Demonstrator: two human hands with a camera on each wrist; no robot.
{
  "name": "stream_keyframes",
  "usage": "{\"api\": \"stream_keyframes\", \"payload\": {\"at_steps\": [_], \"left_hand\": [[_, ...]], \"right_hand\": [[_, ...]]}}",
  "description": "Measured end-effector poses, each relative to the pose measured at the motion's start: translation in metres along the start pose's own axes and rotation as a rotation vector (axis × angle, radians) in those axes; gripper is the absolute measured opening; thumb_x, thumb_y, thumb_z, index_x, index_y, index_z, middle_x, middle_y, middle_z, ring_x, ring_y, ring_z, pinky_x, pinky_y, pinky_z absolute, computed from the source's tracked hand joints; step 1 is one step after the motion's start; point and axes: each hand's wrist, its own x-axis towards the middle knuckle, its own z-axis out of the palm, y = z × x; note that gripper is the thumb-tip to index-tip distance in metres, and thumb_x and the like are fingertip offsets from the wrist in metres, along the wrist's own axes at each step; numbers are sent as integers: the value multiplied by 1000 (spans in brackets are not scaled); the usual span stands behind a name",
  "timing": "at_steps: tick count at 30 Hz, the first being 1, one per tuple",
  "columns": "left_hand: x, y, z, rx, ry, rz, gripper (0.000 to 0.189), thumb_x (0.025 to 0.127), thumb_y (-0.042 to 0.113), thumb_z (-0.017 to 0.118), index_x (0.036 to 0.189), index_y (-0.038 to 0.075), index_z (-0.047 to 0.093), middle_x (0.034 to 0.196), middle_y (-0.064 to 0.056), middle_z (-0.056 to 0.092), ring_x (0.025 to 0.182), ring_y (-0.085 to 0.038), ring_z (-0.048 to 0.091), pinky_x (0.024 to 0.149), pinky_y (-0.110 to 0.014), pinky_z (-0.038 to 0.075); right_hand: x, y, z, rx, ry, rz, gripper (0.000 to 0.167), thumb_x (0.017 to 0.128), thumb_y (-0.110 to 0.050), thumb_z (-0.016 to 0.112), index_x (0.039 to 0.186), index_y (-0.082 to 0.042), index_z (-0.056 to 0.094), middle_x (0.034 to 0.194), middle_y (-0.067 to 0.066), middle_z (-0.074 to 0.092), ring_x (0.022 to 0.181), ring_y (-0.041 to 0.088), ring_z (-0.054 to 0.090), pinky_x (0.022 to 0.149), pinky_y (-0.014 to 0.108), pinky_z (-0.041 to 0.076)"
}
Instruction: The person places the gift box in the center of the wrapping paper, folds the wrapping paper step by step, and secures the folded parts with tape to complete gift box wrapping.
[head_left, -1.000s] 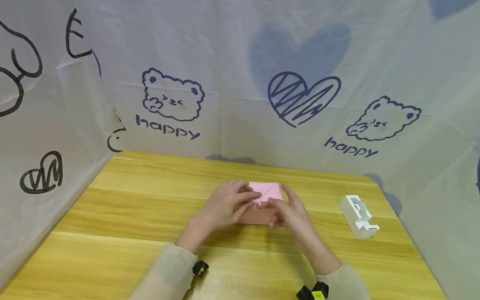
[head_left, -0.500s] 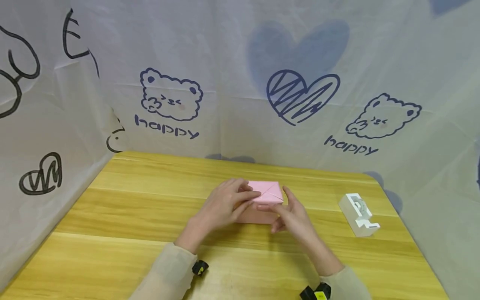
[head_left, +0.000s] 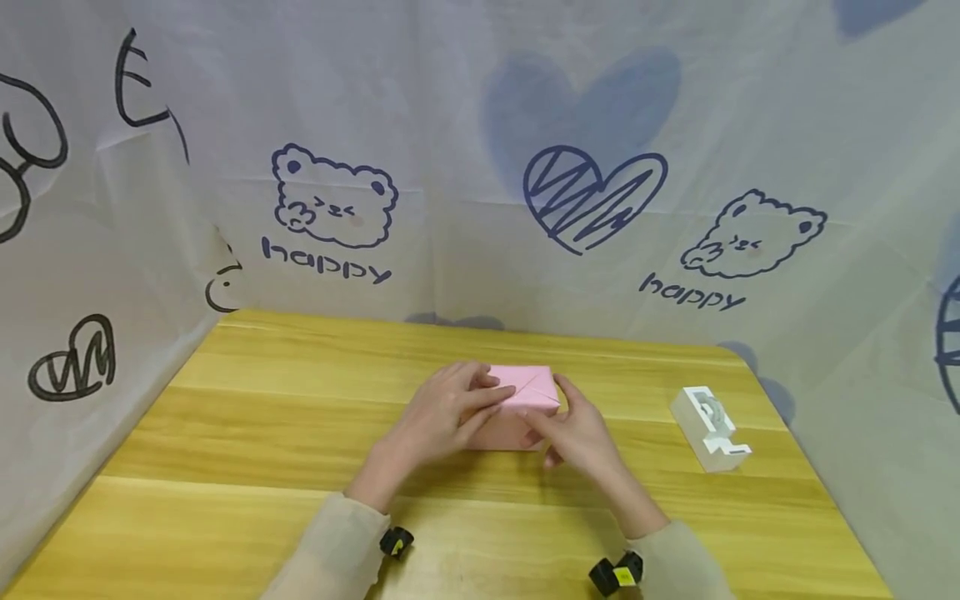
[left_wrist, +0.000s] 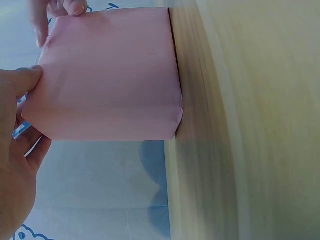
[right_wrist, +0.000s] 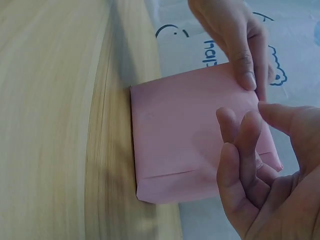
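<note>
A box wrapped in pink paper stands on the table, diagonal fold lines running across its top. My left hand holds its left side, fingertips on the top and thumb at the front upper edge. In the left wrist view that thumb and fingers meet the rim of the pink front face. My right hand grips the front right corner, thumb along the top front edge and index finger by the right side. Its other fingers curl before the front face in the right wrist view.
To the right on the wooden table stands a white tape dispenser with a roll in it. Behind the table hangs a pale cloth with drawn hearts and bears. Each wrist wears a small black device.
My right thumb has moved from above the box's top down to its front edge, and the index finger has come against the right side. The left hand keeps its place on the box.
</note>
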Motion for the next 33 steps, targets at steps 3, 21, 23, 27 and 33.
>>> {"api": "stream_keyframes", "payload": {"at_steps": [3, 21, 23, 27, 33], "left_hand": [[0, 0, 0, 3, 13, -9, 41, 98, 18, 73, 139, 21, 69, 117, -4, 67, 101, -22, 64, 91, -40, 56], [-14, 6, -26, -352, -182, -645, 75, 108, 55, 46, 166, 13, 27, 167, -15, 33, 146, -37, 44, 121, -58, 33], [-14, 5, -26, -381, -238, -658, 76, 108, 55, 46, 166, 10, 24, 168, -15, 30, 145, -37, 45, 122, -55, 32], [-14, 5, -22, -413, -297, -640, 71, 111, 49, 43, 165, 7, 23, 167, -15, 31, 144, -37, 47, 122, -51, 34], [-14, 5, -19, -472, -283, -639, 66, 113, 43, 41, 165, 5, 23, 167, -16, 30, 147, -37, 42, 122, -49, 34]], "right_hand": [[1, 0, 1, -16, 11, -16, 87, 96, -33, 76, 164, -8, 28, 75, 9, 76, 45, 19, 61, 48, 40, 57], [9, 12, -37, -40, 27, -94, 58, 107, -41, 58, 152, -5, 52, 146, 21, 59, 118, 36, 66, 91, 46, 61], [12, 13, -39, 19, -39, -93, 61, 108, -39, 56, 158, -6, 43, 157, 21, 48, 131, 39, 58, 97, 48, 59], [14, 13, -37, 139, -150, -77, 63, 110, -32, 53, 163, -7, 31, 163, 22, 38, 138, 42, 52, 104, 55, 53], [16, 9, -31, 210, -158, -28, 59, 111, -28, 51, 163, -7, 31, 163, 23, 38, 138, 41, 53, 105, 57, 51]]}}
